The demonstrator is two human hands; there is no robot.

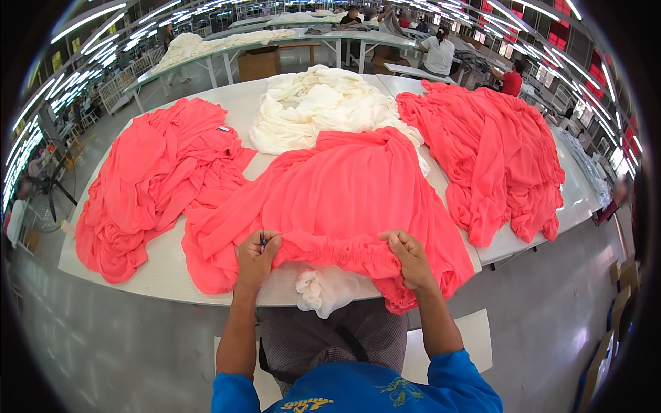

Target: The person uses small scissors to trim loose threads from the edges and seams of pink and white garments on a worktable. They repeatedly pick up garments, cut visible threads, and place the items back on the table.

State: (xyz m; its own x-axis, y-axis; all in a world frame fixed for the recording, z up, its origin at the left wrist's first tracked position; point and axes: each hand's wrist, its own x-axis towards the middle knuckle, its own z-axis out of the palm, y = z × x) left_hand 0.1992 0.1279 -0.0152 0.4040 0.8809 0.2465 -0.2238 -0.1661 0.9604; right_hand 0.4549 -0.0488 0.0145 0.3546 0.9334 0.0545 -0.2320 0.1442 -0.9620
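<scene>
A coral-pink garment [344, 186] with a gathered elastic band is spread over the near side of the table. My left hand [257, 258] grips one end of the band, and a small dark object, too small to name, shows between its fingers. The other end is pinched in my right hand [407, 258], so the ruched edge stretches between both hands. Below the band, a bunch of sheer white fabric [323, 289] hangs at the table's front edge. The garment's right part droops over that edge.
Coral fabric piles lie on the left [162, 172] and right [492, 151] of the white table [89, 241]. A cream fabric heap [323, 103] sits behind the garment. Farther back, people work at long tables [227, 51]. Cardboard boxes [623, 289] stand at the far right.
</scene>
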